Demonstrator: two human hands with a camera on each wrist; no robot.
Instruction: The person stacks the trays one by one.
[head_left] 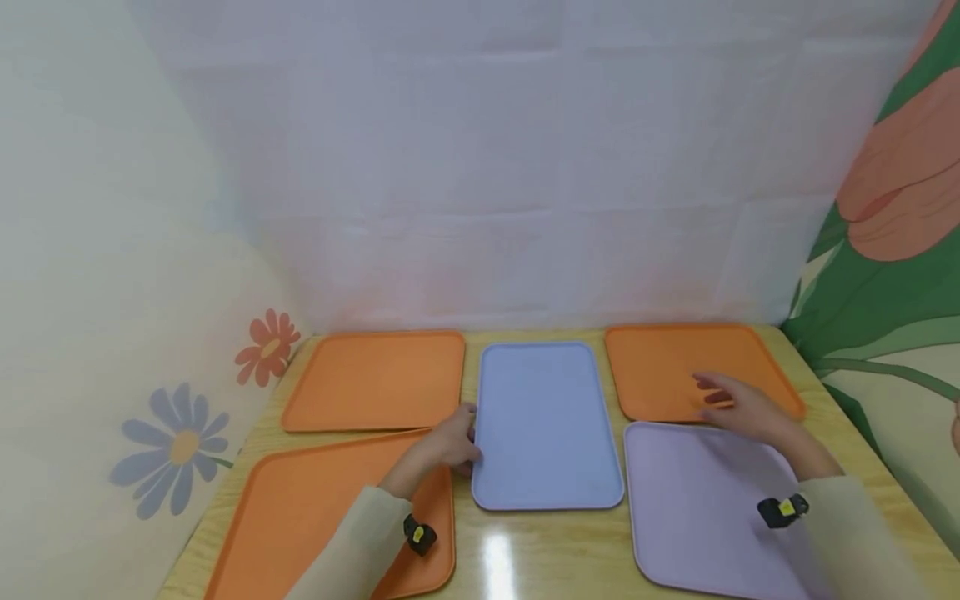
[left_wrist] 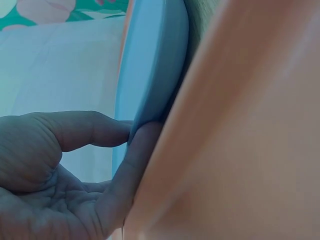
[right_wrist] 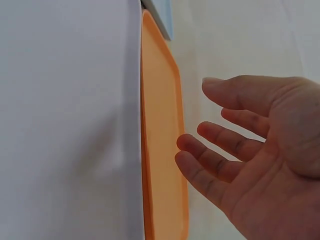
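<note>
A blue tray (head_left: 547,425) lies in the middle of the table, its long side running front to back. My left hand (head_left: 452,442) pinches its left rim; in the left wrist view the thumb is on the upper side of the blue tray (left_wrist: 167,65) and a finger is under the edge. Over the orange tray at the back right (head_left: 660,367) hovers my right hand (head_left: 746,410), fingers spread and loosely bent, holding nothing. The right wrist view shows that hand (right_wrist: 260,145) apart from the orange tray (right_wrist: 162,125). A lilac tray (head_left: 697,500) lies in front, under the right forearm.
Another orange tray (head_left: 375,379) lies at the back left. A further orange tray (head_left: 300,517) sits at the front left, beneath my left forearm. A white cloth (head_left: 465,167) hangs behind the wooden table (head_left: 551,554), and flower-patterned walls flank both sides.
</note>
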